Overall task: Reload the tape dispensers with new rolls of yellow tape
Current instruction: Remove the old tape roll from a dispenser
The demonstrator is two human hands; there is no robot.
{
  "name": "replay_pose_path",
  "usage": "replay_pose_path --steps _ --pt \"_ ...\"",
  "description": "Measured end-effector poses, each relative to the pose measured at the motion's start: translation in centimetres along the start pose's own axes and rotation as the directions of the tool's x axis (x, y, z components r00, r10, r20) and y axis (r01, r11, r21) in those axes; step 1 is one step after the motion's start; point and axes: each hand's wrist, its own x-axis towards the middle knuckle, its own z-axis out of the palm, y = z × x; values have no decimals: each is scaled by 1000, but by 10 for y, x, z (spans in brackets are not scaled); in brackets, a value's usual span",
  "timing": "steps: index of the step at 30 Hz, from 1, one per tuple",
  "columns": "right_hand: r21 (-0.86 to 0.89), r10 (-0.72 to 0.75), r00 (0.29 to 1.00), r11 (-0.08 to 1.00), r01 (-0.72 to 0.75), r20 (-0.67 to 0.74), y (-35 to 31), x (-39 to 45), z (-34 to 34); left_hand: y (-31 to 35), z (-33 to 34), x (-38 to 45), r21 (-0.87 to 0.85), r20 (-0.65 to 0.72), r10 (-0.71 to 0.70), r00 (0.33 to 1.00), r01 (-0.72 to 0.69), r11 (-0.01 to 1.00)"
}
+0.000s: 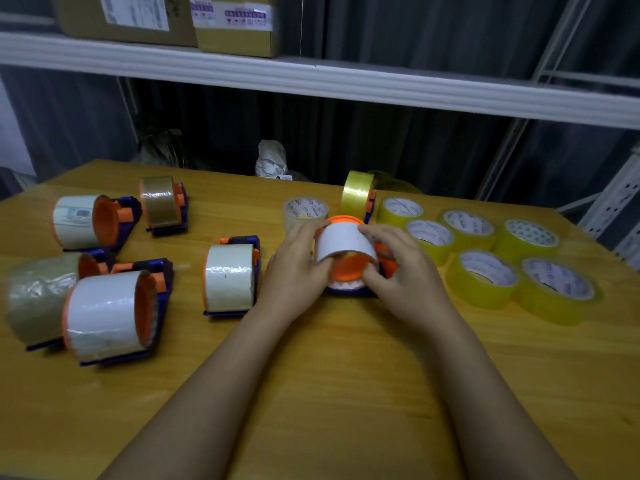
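A blue-and-orange tape dispenser [349,275] lies on the wooden table at centre, with a white, nearly used-up tape core [344,242] around its orange drum. My left hand [296,268] grips the core's left side and my right hand [401,268] grips its right side, fingers curled round it. Several new yellow tape rolls [481,278] lie flat to the right. One dispenser loaded with yellow tape [356,194] stands just behind my hands. A clear roll [304,211] lies beside it.
Several more dispensers with pale or brownish rolls stand at the left: [230,277], [110,313], [86,220], [162,202]. A white shelf [311,77] with cardboard boxes [235,26] runs overhead behind the table. Crumpled paper [272,157] sits beyond the far edge.
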Motion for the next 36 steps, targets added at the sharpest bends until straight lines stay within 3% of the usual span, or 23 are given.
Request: replay_pose_path --steps 3,5,6,11,14,16,18,22,28,32,36 --pt "41 -6 992 999 11 -130 -2 2 -3 16 -2 3 -200 182 -111 977 147 969" --pt "84 -20 974 996 40 -225 -5 2 -4 25 1 10 -481 231 -312 922 386 787" --pt "72 -58 961 994 81 -272 -6 2 -4 26 3 10 -548 257 -354 899 438 713" --pt "-15 -323 871 940 342 -371 -11 -1 6 31 -1 5 -711 306 -336 891 449 541" --pt "249 -111 945 949 193 -308 -12 0 9 35 -8 5 -735 225 -272 936 347 583" --pt "549 81 986 836 13 -147 -15 2 8 36 -8 2 -688 127 -195 973 228 689" --pt "709 203 978 696 -114 -42 -17 2 6 41 -7 -3 -619 58 -101 993 115 777" --pt "603 198 980 782 -156 -2 -19 0 10 46 -1 -11 -555 -52 22 998 -47 831" --pt "702 183 982 694 -157 38 -24 1 16 44 -4 -7 -685 -42 19 999 -43 727" --pt "736 200 980 662 -139 6 -30 0 14 46 -2 -9 -720 62 14 998 35 693" --pt "629 132 990 773 -78 -39 -28 -2 17 45 -6 -4 -807 246 -107 963 265 528"
